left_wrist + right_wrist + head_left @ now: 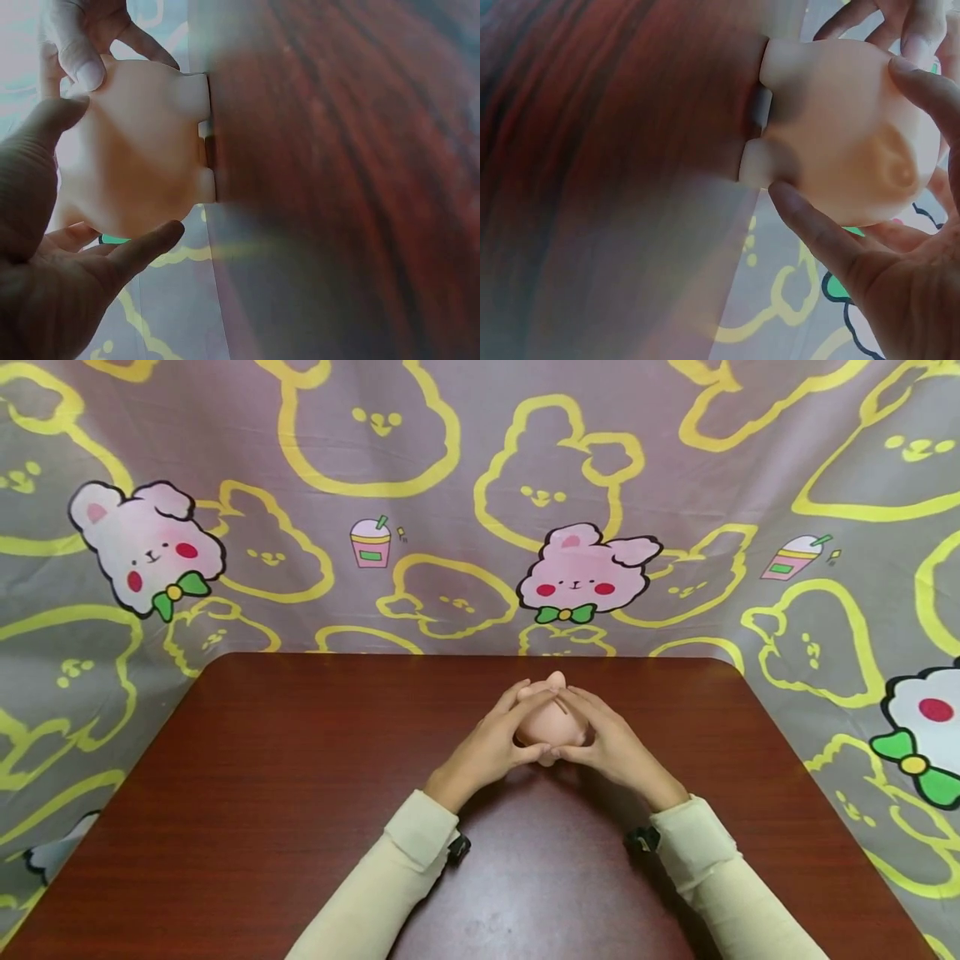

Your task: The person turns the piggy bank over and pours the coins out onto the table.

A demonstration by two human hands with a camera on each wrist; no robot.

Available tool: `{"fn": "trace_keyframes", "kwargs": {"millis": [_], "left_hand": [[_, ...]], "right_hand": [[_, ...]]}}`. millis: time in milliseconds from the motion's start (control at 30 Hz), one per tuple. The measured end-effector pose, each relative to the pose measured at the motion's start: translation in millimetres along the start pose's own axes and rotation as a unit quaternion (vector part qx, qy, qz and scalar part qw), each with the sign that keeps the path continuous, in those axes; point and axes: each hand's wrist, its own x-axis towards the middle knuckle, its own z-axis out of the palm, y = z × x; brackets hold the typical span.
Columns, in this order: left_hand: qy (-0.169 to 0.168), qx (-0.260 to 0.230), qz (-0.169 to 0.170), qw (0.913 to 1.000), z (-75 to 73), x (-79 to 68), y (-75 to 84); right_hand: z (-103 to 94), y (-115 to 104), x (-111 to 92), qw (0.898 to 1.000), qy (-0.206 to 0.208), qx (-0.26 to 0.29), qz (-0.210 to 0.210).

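Observation:
A round, peach-pink piggy bank (553,727) stands toward the far side of the table, with a dark slot showing on top. Its stubby legs meet the tabletop in both wrist views (142,150). My left hand (491,743) curves round its left side, and my right hand (617,747) holds the right side. The thumbs come together at the near side, while the other fingers reach over the top and far side. In the right wrist view, a rounded bump shows on the body of the piggy bank (840,135), beside the right hand (900,277).
The dark red-brown wooden table (300,777) spreads out around the piggy bank. Behind and beside it hangs a grey cloth (450,527) with yellow bear outlines and pink rabbits. Dark bands (643,839) sit at both wrists, by the light sleeve cuffs (423,827).

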Motion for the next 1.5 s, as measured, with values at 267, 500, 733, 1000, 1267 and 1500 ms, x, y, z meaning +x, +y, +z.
{"fn": "trace_keyframes", "kwargs": {"millis": [267, 500, 733, 1000, 1267, 1500], "left_hand": [[0.000, -0.012, -0.007, 0.9999, 0.3, 1.9, 0.7], [-0.005, -0.028, -0.016, 0.9995, 0.0, -0.6, 3.1], [-0.003, -0.010, 0.000, 0.9999, -0.3, -2.7, 4.2], [0.023, 0.031, 0.052, 0.9979, 0.4, -4.5, 5.1], [0.021, 0.040, 0.062, 0.9971, -0.2, -7.9, 5.5], [0.025, 0.009, 0.037, 0.9990, -1.6, -10.4, 7.6]], "right_hand": [[3.7, 1, 0, 1.000, 0.016, 0.008, -0.012], [5.7, 1, -3, 1.000, 0.021, 0.019, -0.005], [5.7, -4, -4, 0.999, 0.031, 0.031, 0.010], [2.1, -15, -3, 0.997, 0.051, 0.042, 0.040], [-3.7, -25, -3, 0.996, 0.052, 0.044, 0.059], [-6.9, -37, -1, 0.995, 0.043, 0.047, 0.073]]}}
